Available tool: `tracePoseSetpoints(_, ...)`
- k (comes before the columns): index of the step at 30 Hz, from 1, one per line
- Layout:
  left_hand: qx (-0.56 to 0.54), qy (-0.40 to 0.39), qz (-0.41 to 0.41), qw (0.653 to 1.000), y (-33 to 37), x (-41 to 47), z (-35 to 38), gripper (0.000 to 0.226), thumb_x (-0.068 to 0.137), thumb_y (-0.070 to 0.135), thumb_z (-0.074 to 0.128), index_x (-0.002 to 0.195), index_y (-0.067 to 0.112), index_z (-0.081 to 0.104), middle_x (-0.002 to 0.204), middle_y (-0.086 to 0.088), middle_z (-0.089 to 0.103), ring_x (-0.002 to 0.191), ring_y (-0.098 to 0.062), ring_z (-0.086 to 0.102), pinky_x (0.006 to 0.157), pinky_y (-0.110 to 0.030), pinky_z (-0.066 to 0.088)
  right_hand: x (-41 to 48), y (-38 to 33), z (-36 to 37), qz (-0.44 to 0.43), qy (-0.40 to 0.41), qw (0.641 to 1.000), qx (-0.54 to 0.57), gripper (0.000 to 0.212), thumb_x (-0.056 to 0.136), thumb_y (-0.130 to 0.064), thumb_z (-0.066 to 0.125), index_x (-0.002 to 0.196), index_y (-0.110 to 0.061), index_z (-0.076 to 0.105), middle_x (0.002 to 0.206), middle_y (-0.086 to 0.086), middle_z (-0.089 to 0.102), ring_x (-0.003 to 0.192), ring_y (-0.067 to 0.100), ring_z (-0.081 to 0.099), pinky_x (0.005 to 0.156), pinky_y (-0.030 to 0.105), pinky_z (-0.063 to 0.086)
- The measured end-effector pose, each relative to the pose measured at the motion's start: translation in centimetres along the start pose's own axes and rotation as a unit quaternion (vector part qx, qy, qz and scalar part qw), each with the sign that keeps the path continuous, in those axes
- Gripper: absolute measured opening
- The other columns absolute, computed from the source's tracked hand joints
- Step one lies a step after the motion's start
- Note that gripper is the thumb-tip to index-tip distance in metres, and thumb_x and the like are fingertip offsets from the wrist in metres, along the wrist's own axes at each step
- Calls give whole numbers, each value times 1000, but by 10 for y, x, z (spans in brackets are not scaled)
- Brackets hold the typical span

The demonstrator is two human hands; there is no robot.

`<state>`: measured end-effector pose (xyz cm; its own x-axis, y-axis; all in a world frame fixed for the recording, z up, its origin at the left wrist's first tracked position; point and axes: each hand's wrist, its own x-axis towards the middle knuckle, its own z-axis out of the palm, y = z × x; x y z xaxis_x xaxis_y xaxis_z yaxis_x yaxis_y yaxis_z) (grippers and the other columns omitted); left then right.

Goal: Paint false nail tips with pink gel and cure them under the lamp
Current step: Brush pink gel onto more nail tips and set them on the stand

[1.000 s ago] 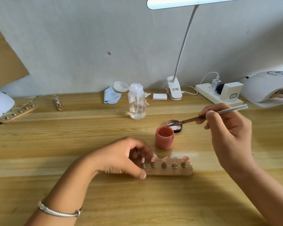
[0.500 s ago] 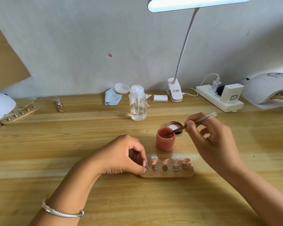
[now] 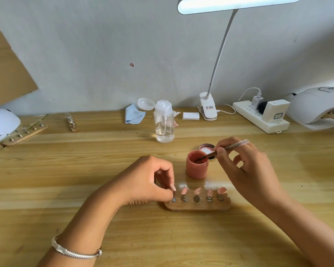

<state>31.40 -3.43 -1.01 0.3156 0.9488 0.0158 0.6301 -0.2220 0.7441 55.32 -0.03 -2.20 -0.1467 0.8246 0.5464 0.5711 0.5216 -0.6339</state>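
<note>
One wooden table (image 3: pixel 46 189) carries everything; a white desk lamp (image 3: pixel 237 4) is clamped at its far edge and lit overhead; the white curing lamp (image 3: pixel 314 106) sits at the far right, well apart from your work, with a power strip (image 3: pixel 258 120) just beside it; your left hand (image 3: pixel 148 180), a silver bracelet (image 3: pixel 73 251) on the wrist, rests at the left end of the wooden holder (image 3: pixel 198 207), thumb and forefinger pinched together on the leftmost peg (image 3: pixel 173 198); cannot tell whether that peg bears a tip; your right hand (image 3: pixel 249 170) is above and right of the holder, fingers closed on the brush (image 3: pixel 230 147), held like a pen and slanted down to the left; a clear pump bottle (image 3: pixel 164 124) stands further back, cap flipped open; the pink gel jar (image 3: pixel 196 168) stands open just behind the holder, brush bristles dipped inside its mouth; its lid (image 3: pixel 205 146) lies behind it, touching or nearly so; four pink nail tips (image 3: pixel 197 190) stand on metal pegs along the holder, to the right of your pinch.
</note>
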Motion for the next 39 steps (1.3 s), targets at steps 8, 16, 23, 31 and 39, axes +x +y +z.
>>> tracePoseSetpoints(8, -94, 150, 18, 984, -5, 8, 6, 29, 70, 12, 88, 80, 37, 77, 78, 9, 77, 68, -2, 69, 62, -11, 48, 5, -1, -8, 14, 94, 981, 168, 15, 92, -28, 54, 83, -31, 66, 79, -10, 71, 74, 6, 65, 63, 15, 45)
tracePoseSetpoints(16, -236, 182, 11, 955, 3, 10, 19, 17, 66, 23, 80, 82, 19, 79, 77, -3, 77, 68, -10, 70, 67, -18, 54, 13, -7, -16, 51, 87, 920, 380, 35, 85, -14, 49, 70, -33, 74, 78, -9, 69, 71, 10, 64, 60, 21, 49)
tracePoseSetpoints(23, -279, 180, 6, 943, 10, 11, 21, 13, 76, 0, 78, 85, 10, 78, 81, -8, 78, 65, -9, 68, 59, -13, 49, 11, -9, -12, 34, 46, 919, 389, 35, 87, -12, 47, 73, -29, 75, 77, -7, 69, 72, 9, 65, 61, 22, 49)
tracePoseSetpoints(31, -300, 175, -6, 938, 12, 12, 23, 13, 76, -2, 77, 83, 9, 77, 79, -7, 77, 62, -8, 67, 55, -10, 47, 9, -7, -9, 41, 23, 921, 387, 20, 87, -11, 48, 83, -12, 68, 80, -4, 69, 75, 11, 64, 63, 23, 49)
tracePoseSetpoints(39, -293, 174, -8, 940, 12, 11, 23, 11, 76, 1, 78, 86, 6, 78, 81, -13, 77, 62, -8, 68, 52, -8, 45, 10, -6, -9, 41, 20, 924, 380, 22, 86, -12, 50, 80, -17, 70, 79, -3, 70, 74, 11, 64, 63, 23, 49)
